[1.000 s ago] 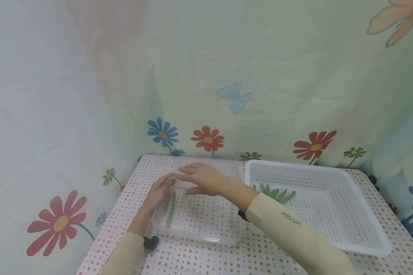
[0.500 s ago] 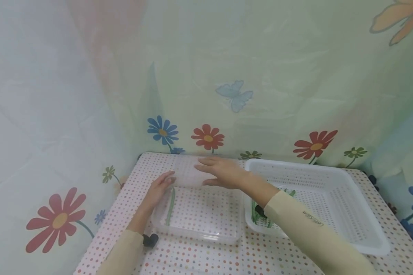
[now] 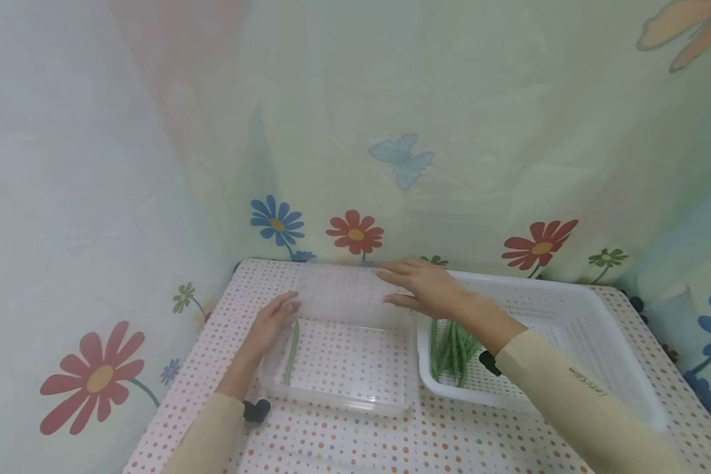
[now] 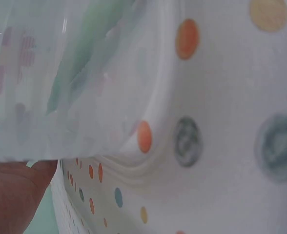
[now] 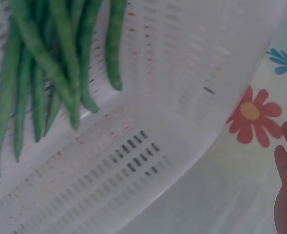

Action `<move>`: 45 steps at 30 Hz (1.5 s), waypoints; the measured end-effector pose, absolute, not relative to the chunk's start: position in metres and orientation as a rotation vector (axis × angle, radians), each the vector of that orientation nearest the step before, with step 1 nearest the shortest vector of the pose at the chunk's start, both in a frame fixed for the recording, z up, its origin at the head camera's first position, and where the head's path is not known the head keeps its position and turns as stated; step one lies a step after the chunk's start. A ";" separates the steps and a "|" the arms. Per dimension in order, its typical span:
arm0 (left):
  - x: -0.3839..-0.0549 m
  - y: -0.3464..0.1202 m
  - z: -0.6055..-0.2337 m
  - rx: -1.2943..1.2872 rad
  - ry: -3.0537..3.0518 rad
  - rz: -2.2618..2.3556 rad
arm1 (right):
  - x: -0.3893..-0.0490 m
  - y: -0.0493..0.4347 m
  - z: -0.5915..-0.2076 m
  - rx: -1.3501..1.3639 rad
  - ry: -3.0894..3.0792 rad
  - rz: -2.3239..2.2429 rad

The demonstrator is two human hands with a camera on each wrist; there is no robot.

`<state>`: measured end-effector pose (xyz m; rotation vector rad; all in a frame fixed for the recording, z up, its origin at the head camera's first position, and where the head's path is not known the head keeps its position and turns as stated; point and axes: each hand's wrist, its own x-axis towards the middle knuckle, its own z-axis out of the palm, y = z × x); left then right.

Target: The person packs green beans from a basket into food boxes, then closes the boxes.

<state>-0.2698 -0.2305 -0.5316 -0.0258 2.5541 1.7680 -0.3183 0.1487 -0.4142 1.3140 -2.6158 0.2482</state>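
A clear plastic container [image 3: 349, 401] with its hinged lid [image 3: 346, 289] tilted back stands on the dotted table. One green bean [image 3: 292, 352] lies at its left side; the container wall blurs it in the left wrist view. My left hand [image 3: 269, 326] rests against the container's back left corner, fingers pointing right. In the left wrist view part of that hand shows, its fingertips hidden behind the container wall. My right hand [image 3: 423, 286], fingers extended and holding nothing, hovers between the lid's right edge and the white basket [image 3: 604, 355]. Several green beans [image 5: 41, 63] lie in the basket's left end.
A dotted cloth [image 3: 332, 447] covers the table. Behind it hangs a flowered curtain [image 3: 468, 197], close to the back edge, and another panel [image 3: 95, 263] stands along the left. The basket's raised rim borders the container's right side.
My right hand has moved right, away from my left hand, over the lid towards the basket. More of the beans shows beside the right arm. The left hand has stayed at the container.
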 end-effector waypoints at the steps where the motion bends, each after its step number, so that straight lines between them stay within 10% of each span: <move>1: -0.270 -0.231 -0.531 -0.029 2.553 1.767 | -0.318 0.153 -0.415 1.310 -2.624 0.262; 45: -0.270 -0.233 -0.531 -0.014 2.538 1.786 | -0.302 0.254 -0.468 1.620 -2.715 0.102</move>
